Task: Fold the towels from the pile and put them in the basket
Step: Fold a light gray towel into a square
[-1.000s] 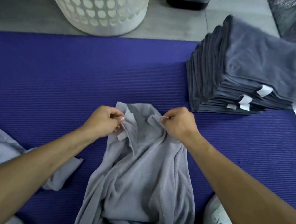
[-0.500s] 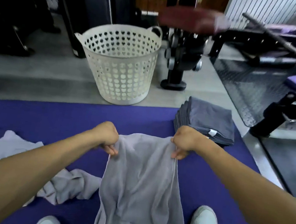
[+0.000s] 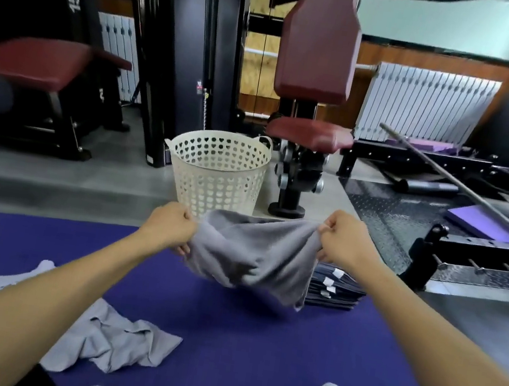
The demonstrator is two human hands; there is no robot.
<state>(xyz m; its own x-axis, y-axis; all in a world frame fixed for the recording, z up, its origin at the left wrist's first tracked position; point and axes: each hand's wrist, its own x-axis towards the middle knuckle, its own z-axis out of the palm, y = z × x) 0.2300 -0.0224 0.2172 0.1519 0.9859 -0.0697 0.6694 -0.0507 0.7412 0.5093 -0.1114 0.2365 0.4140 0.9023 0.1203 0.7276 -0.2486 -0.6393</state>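
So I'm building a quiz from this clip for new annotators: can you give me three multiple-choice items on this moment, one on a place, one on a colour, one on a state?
1. Where does the stack of folded dark towels lie?
A. on the mat, by the right hand
B. inside the basket
C. on the red seat

2. What colour is the mat?
A. green
B. purple
C. white

3. How is the grey towel held?
A. flat on the mat
B. in one hand
C. stretched in the air between both hands

Key:
1 A, the stack sits on the mat just below the right hand.
2 B, the mat is purple.
3 C, the left hand and the right hand each grip an upper corner.
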